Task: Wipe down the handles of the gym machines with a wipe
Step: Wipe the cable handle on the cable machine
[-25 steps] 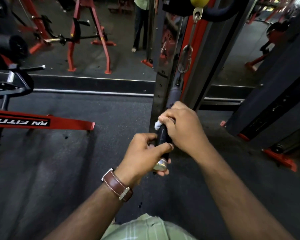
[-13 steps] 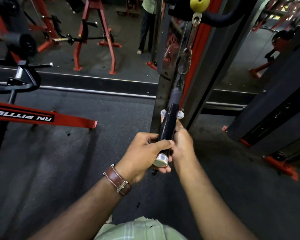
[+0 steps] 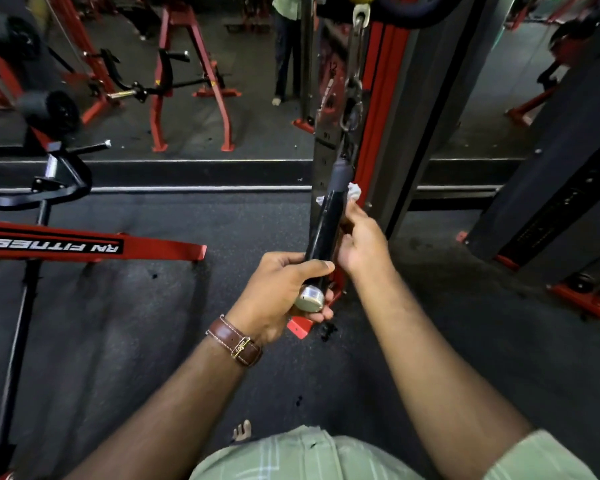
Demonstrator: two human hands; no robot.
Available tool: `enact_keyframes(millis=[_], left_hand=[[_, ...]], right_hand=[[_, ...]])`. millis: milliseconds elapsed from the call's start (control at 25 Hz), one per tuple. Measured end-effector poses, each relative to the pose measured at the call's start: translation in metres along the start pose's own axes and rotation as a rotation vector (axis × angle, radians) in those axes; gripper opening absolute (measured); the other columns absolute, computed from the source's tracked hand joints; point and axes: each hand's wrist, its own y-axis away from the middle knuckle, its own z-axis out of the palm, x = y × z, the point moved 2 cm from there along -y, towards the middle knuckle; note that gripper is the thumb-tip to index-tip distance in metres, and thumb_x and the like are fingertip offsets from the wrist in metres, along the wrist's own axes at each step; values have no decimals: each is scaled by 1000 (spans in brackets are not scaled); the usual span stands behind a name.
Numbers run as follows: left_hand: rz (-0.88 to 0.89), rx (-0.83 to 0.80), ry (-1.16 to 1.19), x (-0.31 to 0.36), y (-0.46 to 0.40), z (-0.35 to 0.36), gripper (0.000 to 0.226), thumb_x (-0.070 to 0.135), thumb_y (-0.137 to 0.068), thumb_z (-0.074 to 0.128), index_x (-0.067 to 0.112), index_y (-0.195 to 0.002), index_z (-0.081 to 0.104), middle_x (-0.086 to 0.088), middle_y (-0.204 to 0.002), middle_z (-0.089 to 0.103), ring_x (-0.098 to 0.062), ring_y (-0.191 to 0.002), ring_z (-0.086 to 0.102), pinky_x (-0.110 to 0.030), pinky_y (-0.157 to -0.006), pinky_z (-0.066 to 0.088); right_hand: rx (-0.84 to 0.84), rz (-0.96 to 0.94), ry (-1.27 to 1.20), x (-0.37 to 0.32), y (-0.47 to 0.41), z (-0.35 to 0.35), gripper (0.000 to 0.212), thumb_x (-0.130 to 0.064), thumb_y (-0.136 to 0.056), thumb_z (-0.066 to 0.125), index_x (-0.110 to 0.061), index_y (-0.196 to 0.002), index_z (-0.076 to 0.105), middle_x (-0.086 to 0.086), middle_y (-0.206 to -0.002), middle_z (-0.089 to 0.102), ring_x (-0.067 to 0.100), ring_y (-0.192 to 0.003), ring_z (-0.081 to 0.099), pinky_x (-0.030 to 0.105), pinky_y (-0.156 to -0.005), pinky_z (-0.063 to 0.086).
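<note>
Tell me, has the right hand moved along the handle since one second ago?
Yes. The right hand with the wipe slid up the handle, away from its silver end cap.

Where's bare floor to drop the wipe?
Bare floor lies between the red bar and the left hand, and right of the right hand. Around the handle and frame, it's crowded.

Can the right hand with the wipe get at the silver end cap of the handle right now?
Probably not yet: the left hand grips the handle just above its silver end cap with fingers curled beside it, while the right hand holds the wipe near the top.
</note>
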Motion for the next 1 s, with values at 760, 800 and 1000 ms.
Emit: enact_keyframes(millis=[760, 800, 1000], left_hand=[[429, 133, 450, -25, -39, -6, 56, 8, -92, 57, 13, -146, 45, -20, -119, 68, -32, -91, 70, -38, -79, 59], [542, 131, 373, -29, -44, -8, 67, 3, -90, 63, 19, -151, 39, -19, -134, 60, -34, -109, 66, -42, -89, 56], [645, 288, 430, -13, -58, -24, 92, 52, -72, 83, 7, -143, 47, -15, -139, 58, -27, -124, 59, -33, -99, 50]], right_hand=[[-287, -1254, 1082, -44, 29, 15, 5, -8, -79, 78, -11, -84, 77, -3, -83, 67, 6, -77, 62, 19, -73, 49], [-336, -1278, 1106, -39, 31, 23, 6, -6, -78, 77, -10, -83, 77, -1, -83, 67, 7, -78, 63, 18, -74, 49], [-496, -1208, 1170, -40, 5, 39, 14, 2, -76, 77, -9, -85, 79, -3, -85, 67, 8, -79, 65, 24, -76, 55]])
